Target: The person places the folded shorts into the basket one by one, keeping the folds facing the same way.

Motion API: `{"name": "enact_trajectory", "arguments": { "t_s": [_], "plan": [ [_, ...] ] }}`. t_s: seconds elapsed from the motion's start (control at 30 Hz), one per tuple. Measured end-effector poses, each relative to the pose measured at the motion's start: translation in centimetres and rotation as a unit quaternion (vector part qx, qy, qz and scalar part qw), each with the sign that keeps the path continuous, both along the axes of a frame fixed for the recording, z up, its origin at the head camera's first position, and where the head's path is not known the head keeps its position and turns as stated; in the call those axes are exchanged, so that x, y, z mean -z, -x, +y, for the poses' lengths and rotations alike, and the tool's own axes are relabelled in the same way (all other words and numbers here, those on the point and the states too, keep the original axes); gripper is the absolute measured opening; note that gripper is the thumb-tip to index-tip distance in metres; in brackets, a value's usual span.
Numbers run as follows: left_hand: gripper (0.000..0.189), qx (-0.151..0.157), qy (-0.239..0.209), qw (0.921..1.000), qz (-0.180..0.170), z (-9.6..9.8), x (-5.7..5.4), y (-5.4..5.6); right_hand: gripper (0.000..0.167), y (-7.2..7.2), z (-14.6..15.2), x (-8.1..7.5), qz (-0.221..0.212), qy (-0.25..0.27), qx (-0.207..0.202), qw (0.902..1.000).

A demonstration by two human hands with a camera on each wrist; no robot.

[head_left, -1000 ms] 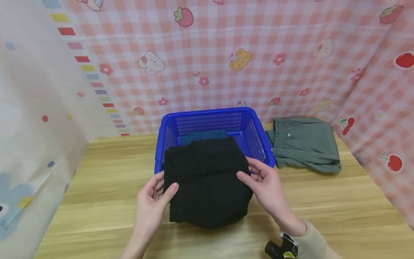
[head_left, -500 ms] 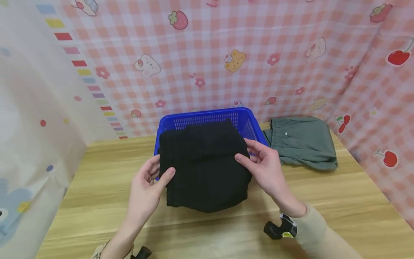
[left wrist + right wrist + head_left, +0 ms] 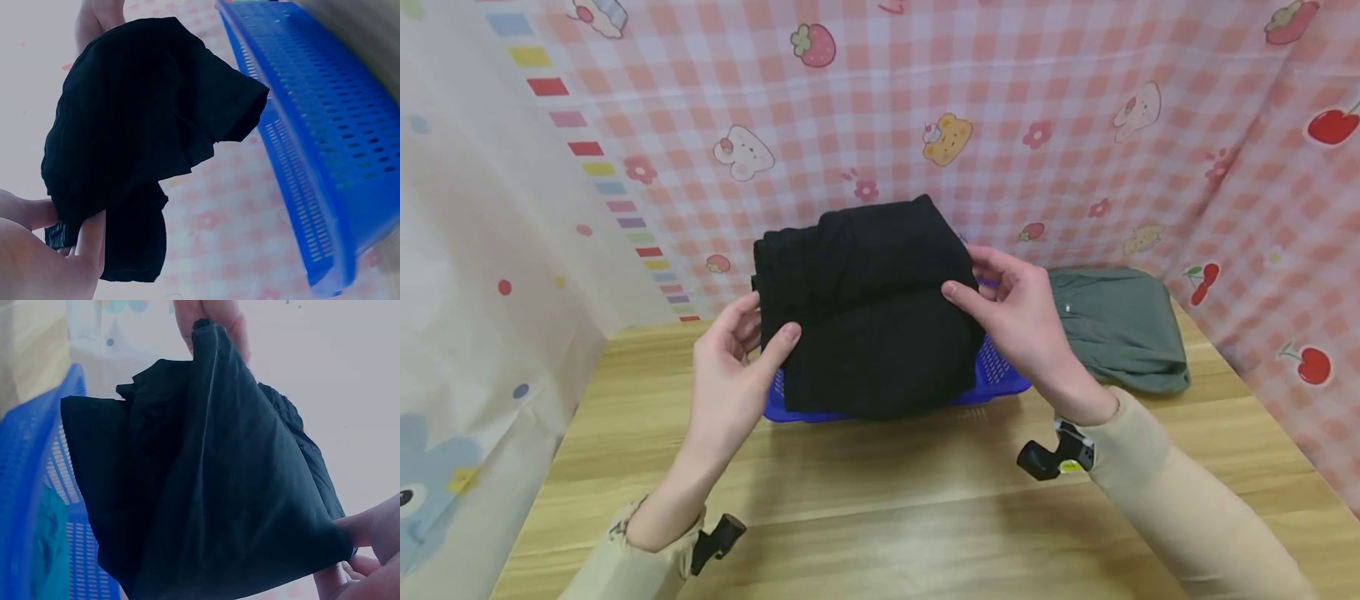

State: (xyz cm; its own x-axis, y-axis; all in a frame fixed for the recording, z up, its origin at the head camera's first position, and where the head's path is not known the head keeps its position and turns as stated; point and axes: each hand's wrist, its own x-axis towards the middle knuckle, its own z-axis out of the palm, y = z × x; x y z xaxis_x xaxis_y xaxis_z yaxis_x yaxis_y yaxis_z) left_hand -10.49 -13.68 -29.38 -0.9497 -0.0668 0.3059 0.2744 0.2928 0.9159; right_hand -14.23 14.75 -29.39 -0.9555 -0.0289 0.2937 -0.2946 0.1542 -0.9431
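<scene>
Over the blue basket, in the head view, two hands are holding up a folded black cloth. The left hand is pinching one side and the right hand is pinching the other, each thumb pressing on the front while the fingers are going behind. The cloth is hiding most of the basket, and mainly bits near the front corners are showing. I am guessing that the step in hand is holding the cloth neatly over the basket, and that the next move is calling for both hands to lower it evenly. A green cloth is lying on the wooden table at the right, partly hiding behind the right hand. A pink checked sheet is hanging at the back. In the left wrist view, the black cloth's loose ends are pointing toward the basket, so I am thinking a flap could catch on the rim. In the right wrist view, a blue-green cloth is sitting inside the basket and taking up some room. The black fold is looking floppy there, so both pinches probably need to be firm.
</scene>
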Motion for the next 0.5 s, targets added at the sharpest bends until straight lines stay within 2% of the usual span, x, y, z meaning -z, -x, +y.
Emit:
{"name": "enact_trajectory", "arguments": {
  "t_s": [0.13,0.23,0.5],
  "plan": [
    [0.040,-0.009,0.010,0.9995,0.029,0.3,-0.7,1.2,0.042,1.0,0.1,-1.0,0.008,-0.004,0.003,1.0000],
    [0.040,-0.008,0.012,0.9993,0.035,0.3,-0.8,2.2,0.041,1.8,0.0,-1.3,0.013,-0.025,0.006,0.9996],
    [0.042,0.006,0.023,0.9996,0.012,0.1,0.4,4.7,0.038,4.4,-0.2,-0.4,-0.008,-0.077,0.006,0.9970]
  ]
}}
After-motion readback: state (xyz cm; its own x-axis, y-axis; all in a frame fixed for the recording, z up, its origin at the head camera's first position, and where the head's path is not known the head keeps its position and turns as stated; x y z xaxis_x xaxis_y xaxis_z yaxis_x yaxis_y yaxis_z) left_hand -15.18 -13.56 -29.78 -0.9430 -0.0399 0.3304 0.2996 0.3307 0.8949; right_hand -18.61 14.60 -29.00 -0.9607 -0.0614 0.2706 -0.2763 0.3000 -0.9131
